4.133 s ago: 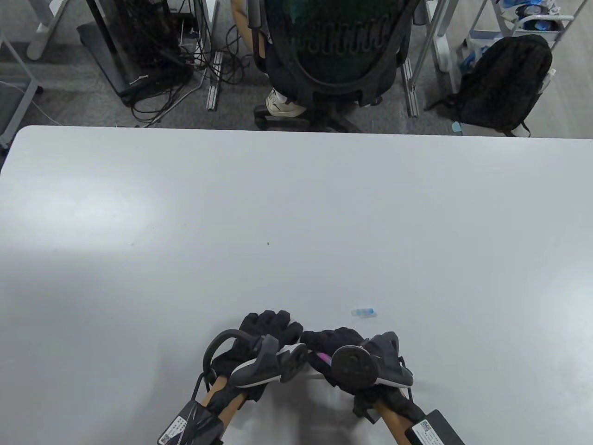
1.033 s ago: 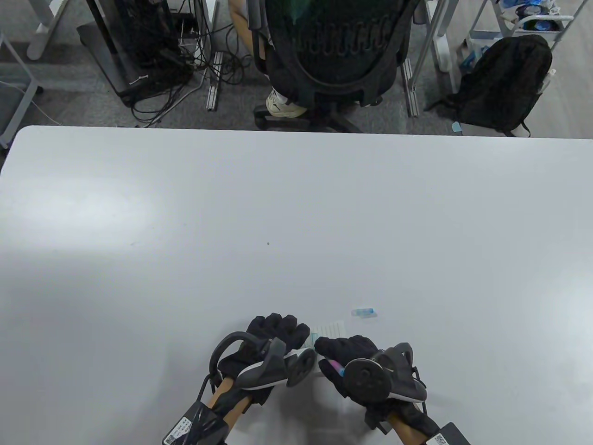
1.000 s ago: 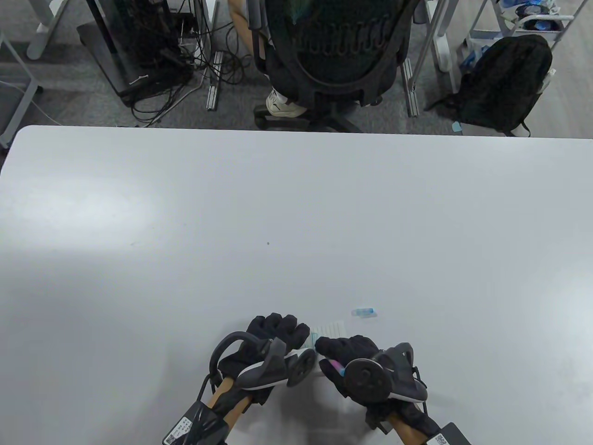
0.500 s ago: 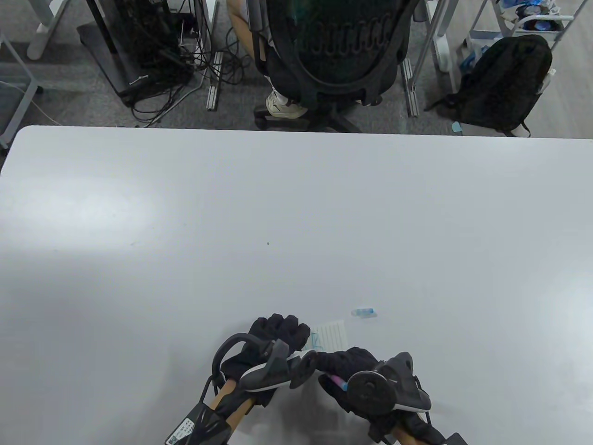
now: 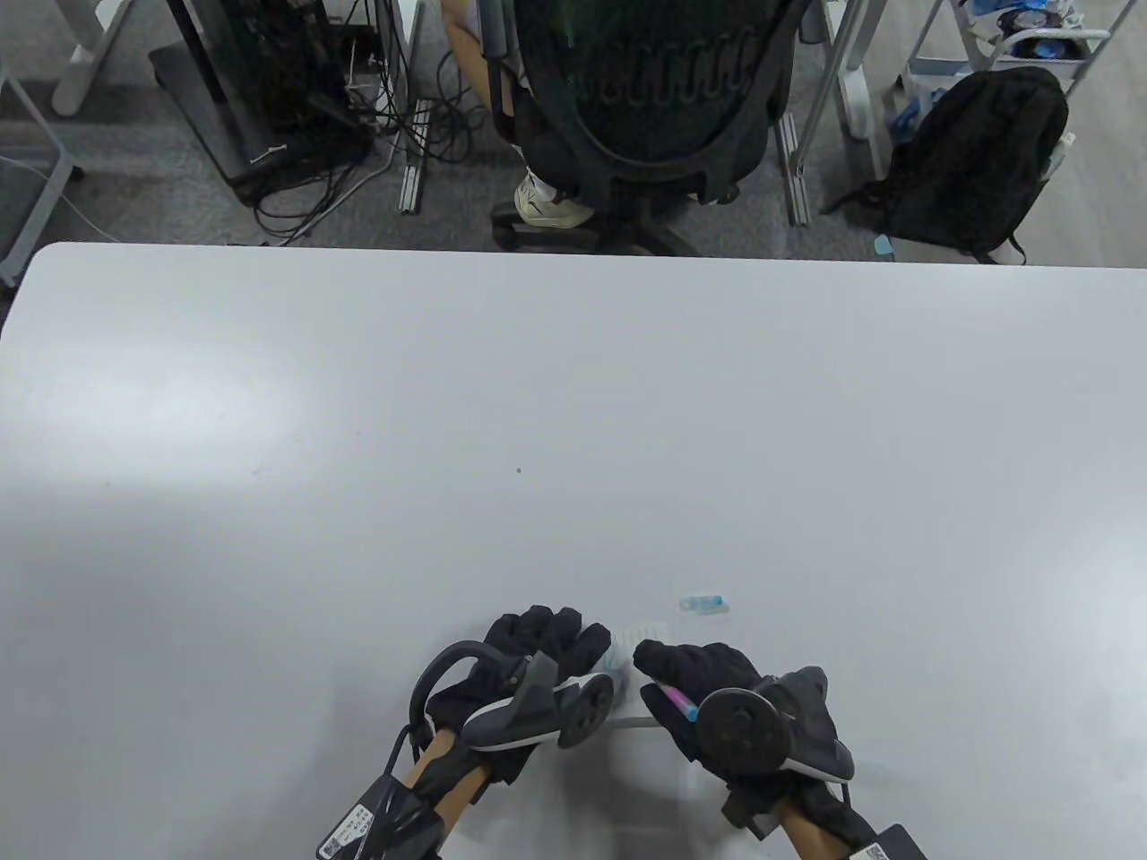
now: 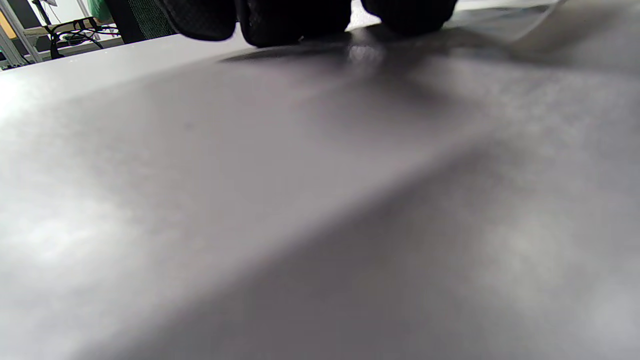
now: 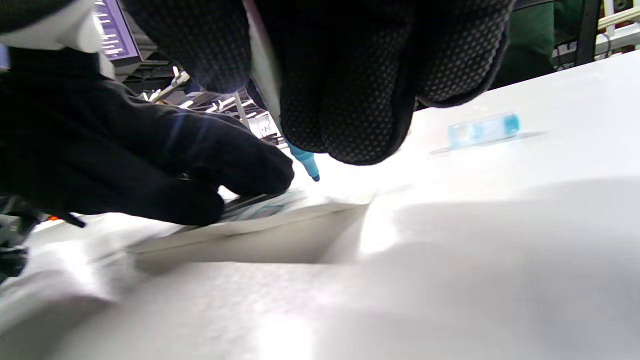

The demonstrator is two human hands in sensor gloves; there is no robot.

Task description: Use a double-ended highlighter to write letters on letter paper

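A small lined letter paper (image 5: 647,634) lies near the table's front edge, with blue marks on it beside my left fingers. My left hand (image 5: 548,641) presses its fingertips down on the paper's left part (image 7: 260,210). My right hand (image 5: 692,670) grips the double-ended highlighter like a pen. Its pink rear end (image 5: 678,700) sticks out behind the knuckles. In the right wrist view its blue tip (image 7: 306,163) hovers just above the paper, close to the left hand (image 7: 150,155). The left wrist view shows only dark fingertips (image 6: 292,20) on the table.
A clear blue highlighter cap (image 5: 703,604) lies on the white table (image 5: 573,403) just beyond the right hand, also in the right wrist view (image 7: 482,130). An office chair (image 5: 641,98) and a black backpack (image 5: 972,161) stand past the far edge.
The right hand with the highlighter has shifted right and slightly forward since half a second ago, covering more of the paper. The left hand stays pressed on the paper.
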